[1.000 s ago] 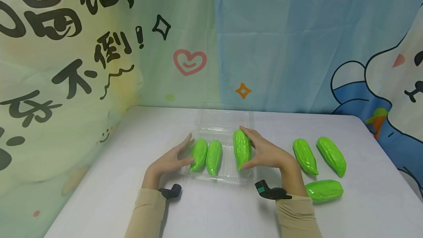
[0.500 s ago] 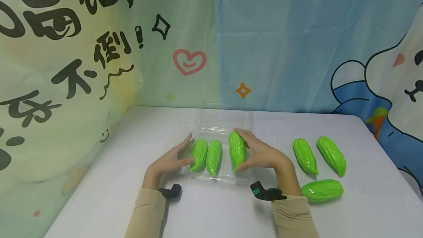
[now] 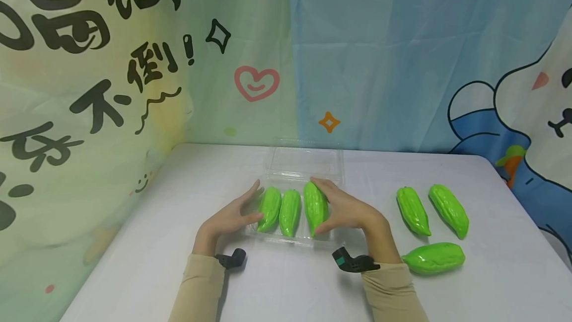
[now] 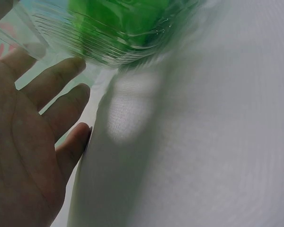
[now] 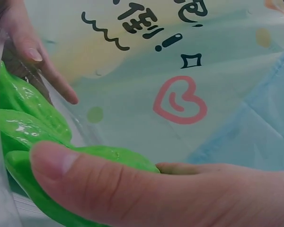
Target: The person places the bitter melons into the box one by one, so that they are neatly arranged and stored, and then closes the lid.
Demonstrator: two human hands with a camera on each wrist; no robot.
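Note:
My right hand (image 3: 350, 207) grips a bright green bitter melon (image 3: 315, 207), thumb at its near end and fingers at its far end. The melon is over the right part of an open clear plastic box (image 3: 308, 240); whether it touches the bottom I cannot tell. Two more bitter melons, one at the left (image 3: 269, 210) and one beside it (image 3: 290, 212), lie side by side in the box. My left hand (image 3: 230, 217) rests at the box's left side, fingers spread and fairly straight. In the left wrist view its fingers (image 4: 66, 106) lie beside the ribbed plastic wall.
The box's clear lid (image 3: 304, 160) lies open toward the back curtain (image 3: 380, 63). On the white table (image 3: 290, 287) to the right are three loose bitter melons: one upright (image 3: 413, 211), one slanted (image 3: 448, 211) and one lying crosswise (image 3: 434, 258), close to the right sleeve.
My right hand has carried its bitter melon leftward and slightly nearer, closer to the two in the box. The left hand has stayed in place.

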